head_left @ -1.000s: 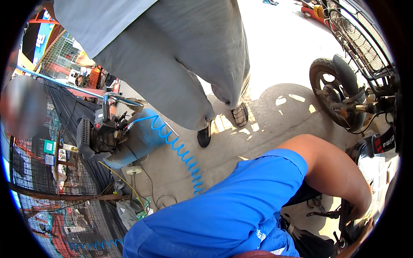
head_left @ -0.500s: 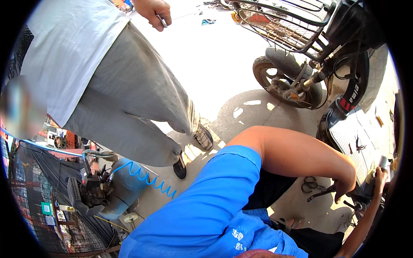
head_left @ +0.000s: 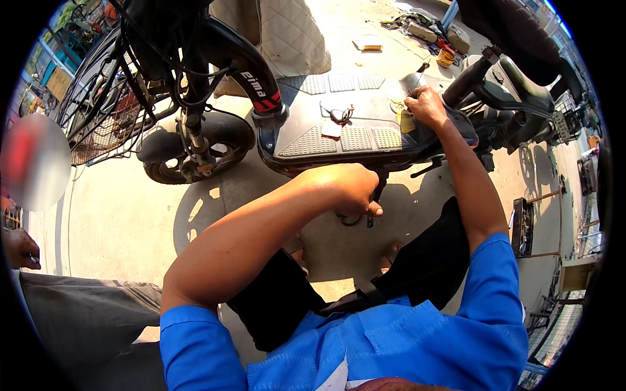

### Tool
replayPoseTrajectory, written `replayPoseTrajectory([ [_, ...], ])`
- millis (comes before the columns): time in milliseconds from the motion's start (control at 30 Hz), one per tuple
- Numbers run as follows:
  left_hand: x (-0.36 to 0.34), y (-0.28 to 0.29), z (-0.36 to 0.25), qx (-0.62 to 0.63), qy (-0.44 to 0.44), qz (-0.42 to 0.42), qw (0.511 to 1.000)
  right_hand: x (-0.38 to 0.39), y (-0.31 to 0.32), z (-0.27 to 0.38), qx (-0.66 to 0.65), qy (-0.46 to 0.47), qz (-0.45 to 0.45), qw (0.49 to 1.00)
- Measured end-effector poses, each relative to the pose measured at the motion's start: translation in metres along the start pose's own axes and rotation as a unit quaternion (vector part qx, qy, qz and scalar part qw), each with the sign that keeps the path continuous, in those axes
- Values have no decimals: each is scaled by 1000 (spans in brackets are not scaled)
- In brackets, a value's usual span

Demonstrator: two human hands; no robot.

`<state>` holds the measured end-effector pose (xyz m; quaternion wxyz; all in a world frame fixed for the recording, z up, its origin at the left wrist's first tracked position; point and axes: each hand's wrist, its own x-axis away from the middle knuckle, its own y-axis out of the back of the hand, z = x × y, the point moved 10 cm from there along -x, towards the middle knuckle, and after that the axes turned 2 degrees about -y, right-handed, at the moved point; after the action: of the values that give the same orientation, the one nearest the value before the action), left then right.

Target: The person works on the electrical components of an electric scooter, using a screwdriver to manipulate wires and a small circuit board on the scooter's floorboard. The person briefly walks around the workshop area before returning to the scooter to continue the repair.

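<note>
Scooter [head_left: 355, 156] stands before the person, its long axis running left to right, front end to the left and seat to the right. At far left, a co-worker's hand [head_left: 21, 249] is partly cut off by the dark rim. The black wire basket [head_left: 107, 127] comes next, then the dusty black front wheel [head_left: 228, 133], with the handlebar end cut off above. A glossy black stem [head_left: 251, 81] with pale lettering and red stripes meets the left end of the footboard [head_left: 372, 107], which is grey, worn and covered in ribbed panels. Short dark wires [head_left: 338, 115] and a pale card [head_left: 331, 129] lie left of its middle. The left hand [head_left: 355, 187] is curled just outside the footboard's near edge, thumb showing; its fingers are mostly hidden, and I cannot tell whether it grips the dark bar beside it. At the footboard's right end, the right hand [head_left: 428, 107] has its fingers bent close together near a yellow piece [head_left: 405, 118]; what they hold, if anything, is too small to tell. Farther right, the dark seat [head_left: 515, 32] runs toward the upper rim, and the rear parts blur together.
</note>
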<state>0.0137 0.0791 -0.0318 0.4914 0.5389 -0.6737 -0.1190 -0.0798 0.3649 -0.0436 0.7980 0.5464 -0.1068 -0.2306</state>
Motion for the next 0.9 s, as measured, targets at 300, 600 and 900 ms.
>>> replayPoseTrajectory([
  [300,-1,-4,3,0,4,7,1000,10,5,-4,-138,-79,-11,987],
  [600,1,1,0,1,4,10,1000,4,4,-5,-44,-34,5,998],
  [900,-1,-3,4,-1,10,14,1000,9,6,6,-14,5,-31,999],
])
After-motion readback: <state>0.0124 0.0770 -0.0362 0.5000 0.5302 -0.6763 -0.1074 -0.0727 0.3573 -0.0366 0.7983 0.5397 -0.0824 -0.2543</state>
